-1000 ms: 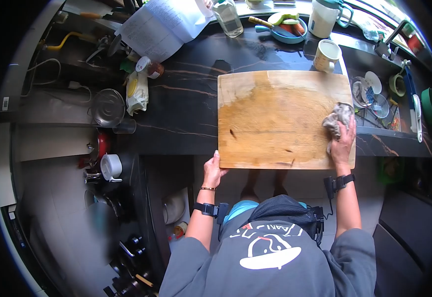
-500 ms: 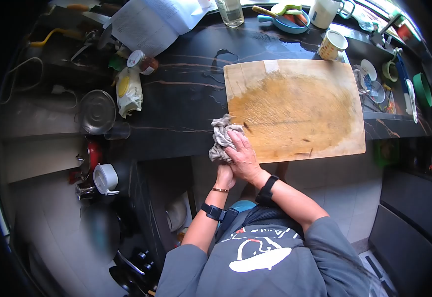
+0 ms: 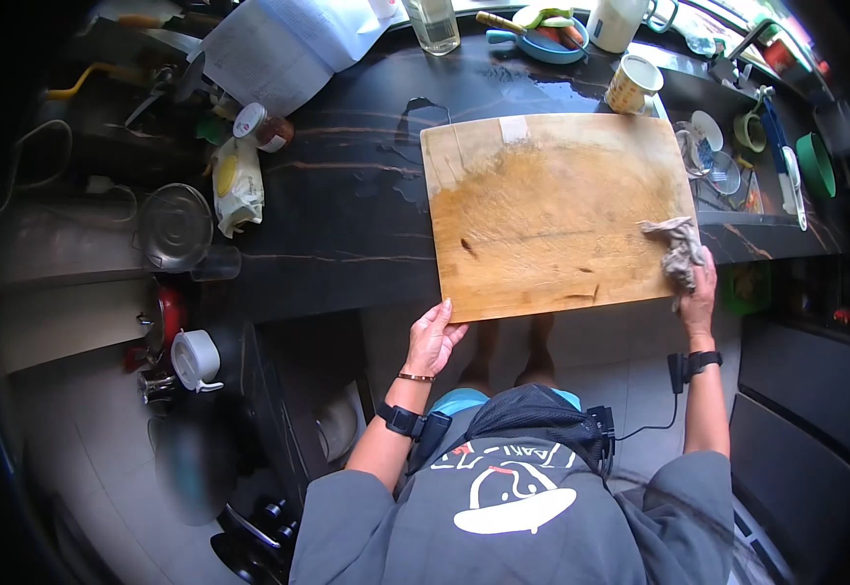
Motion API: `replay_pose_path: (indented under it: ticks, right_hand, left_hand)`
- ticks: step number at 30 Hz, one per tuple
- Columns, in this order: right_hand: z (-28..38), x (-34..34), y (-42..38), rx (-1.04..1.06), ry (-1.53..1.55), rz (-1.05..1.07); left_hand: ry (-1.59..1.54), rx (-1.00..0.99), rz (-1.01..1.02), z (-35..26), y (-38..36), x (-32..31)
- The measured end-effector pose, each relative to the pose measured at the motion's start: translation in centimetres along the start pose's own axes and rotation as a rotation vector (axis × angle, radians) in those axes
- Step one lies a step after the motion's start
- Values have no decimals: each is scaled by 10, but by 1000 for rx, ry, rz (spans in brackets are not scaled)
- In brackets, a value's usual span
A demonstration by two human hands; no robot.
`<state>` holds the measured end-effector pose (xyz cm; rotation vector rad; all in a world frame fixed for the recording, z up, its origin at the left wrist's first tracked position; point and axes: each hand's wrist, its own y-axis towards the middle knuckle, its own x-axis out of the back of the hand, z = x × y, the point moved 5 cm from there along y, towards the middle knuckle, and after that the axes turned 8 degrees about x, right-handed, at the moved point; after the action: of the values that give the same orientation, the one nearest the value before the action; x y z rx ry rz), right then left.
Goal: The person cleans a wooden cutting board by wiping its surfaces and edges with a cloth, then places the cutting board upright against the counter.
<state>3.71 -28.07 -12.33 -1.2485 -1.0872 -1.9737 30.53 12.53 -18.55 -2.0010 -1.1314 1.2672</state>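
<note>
A large wooden cutting board lies on the dark countertop, its front edge jutting out past the counter. Damp-looking brown patches and a few dark marks show on its surface. My left hand grips the board's front left corner, thumb on top and fingers partly hidden below. At the front right corner, my right hand holds a crumpled grey cloth, which rests over the board's right edge. Whether the right fingers also grip the board cannot be made out.
A patterned mug stands behind the board, near a blue pan with food and a glass bottle. The sink with dishes is at the right. A jar, yellow-white packet and metal lid lie left.
My hands have parted. The right carried the cloth from the board's left edge to its right edge; the left took hold of the front left corner. The brown wet patch looks smaller toward the front.
</note>
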Motion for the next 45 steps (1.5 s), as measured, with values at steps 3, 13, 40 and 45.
replay_pose_path:
  ticks: [3,13,40,45]
  right_hand:
    - [-5,-7,24,-267,128,-62]
    - [251,-96,104,318,496,-19]
    - [40,-108,207,-242,-10,-294]
    - [178,-149,247,-24,265,-251]
  left_hand:
    - [57,13,24,-2,-1,-2]
    - [127,-20,-30,0,-3,-4]
    - [198,-7,-117,-2,-8,-6]
    - [201,-1,-117,-1,-8,-4]
